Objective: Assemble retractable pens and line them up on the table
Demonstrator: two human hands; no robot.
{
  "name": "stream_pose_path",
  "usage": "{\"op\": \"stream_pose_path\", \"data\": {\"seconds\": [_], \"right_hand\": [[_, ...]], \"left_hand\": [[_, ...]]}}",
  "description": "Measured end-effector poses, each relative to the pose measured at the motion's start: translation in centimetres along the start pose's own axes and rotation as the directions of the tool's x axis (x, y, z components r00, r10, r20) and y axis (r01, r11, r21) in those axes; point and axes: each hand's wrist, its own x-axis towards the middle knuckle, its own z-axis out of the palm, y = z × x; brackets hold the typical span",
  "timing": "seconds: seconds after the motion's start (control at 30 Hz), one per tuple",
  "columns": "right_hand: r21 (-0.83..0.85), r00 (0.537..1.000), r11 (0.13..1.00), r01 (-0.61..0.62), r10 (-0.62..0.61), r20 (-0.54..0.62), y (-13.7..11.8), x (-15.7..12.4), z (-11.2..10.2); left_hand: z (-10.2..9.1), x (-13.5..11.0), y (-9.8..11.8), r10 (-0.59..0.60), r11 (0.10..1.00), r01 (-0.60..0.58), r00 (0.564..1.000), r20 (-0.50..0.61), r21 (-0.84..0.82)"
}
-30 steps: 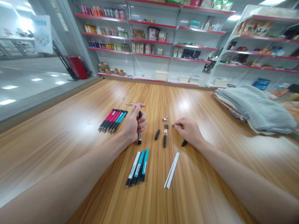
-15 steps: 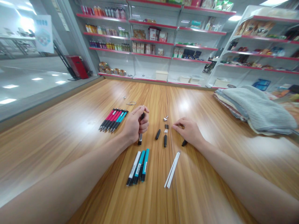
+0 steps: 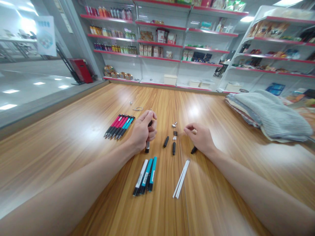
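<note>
My left hand [image 3: 145, 131] is wrapped round a pen [image 3: 147, 147]; its black-and-white lower end shows below the fist and a thin tip pokes out above the thumb. To its right, my right hand [image 3: 200, 137] hovers low over the table with thumb and forefinger pinched; whatever is in the pinch cannot be made out. A black pen grip [image 3: 194, 150] lies partly beneath that hand. Two more black pen grips [image 3: 174, 148] [image 3: 166, 141] lie between the hands, below small metal tips [image 3: 174, 125], dark springs [image 3: 175, 133] and small white pieces [image 3: 174, 138].
Several assembled pink and blue pens [image 3: 119, 126] lie in a row at left. White and blue pen barrels [image 3: 146, 177] and white refills [image 3: 181, 179] lie nearer me. A wire loop [image 3: 138, 108] lies farther back. Folded cloths [image 3: 268, 113] are stacked at right, before stocked shelves.
My right hand has shifted slightly right, away from the small parts, still pinched. My left hand keeps hold of the pen, almost unmoved.
</note>
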Motion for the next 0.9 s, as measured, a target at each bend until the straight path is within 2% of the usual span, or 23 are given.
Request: {"op": "stream_pose_path", "data": {"seconds": [0.13,0.33,0.5,0.7,0.9], "right_hand": [[0.036,0.998,0.999,0.008,-0.006,-0.059,-0.3,-0.1,-0.2],[0.055,0.987,0.994,0.092,-0.084,-0.137,-1.3,-0.3,-0.7],[0.055,0.97,0.977,0.205,-0.195,-0.144,-2.4,-0.5,-1.0],[0.113,0.928,0.926,0.361,-0.345,-0.143,-3.3,-1.1,-1.3],[0.147,0.887,0.875,0.46,-0.449,-0.107,-3.8,-1.9,-1.4]], "left_hand": [[0.2,-0.2,0.0,0.022,0.999,-0.022,1.0,0.006,0.029],[0.8,-0.5,0.0,-0.01,0.998,0.007,0.999,0.05,0.056],[0.9,-0.8,-0.1,-0.018,0.994,0.006,0.993,0.113,0.106],[1.4,-1.0,0.0,-0.028,0.973,-0.019,0.979,0.2,0.229],[1.0,-0.8,0.2,-0.026,0.975,-0.013,0.984,0.177,0.22]]}}
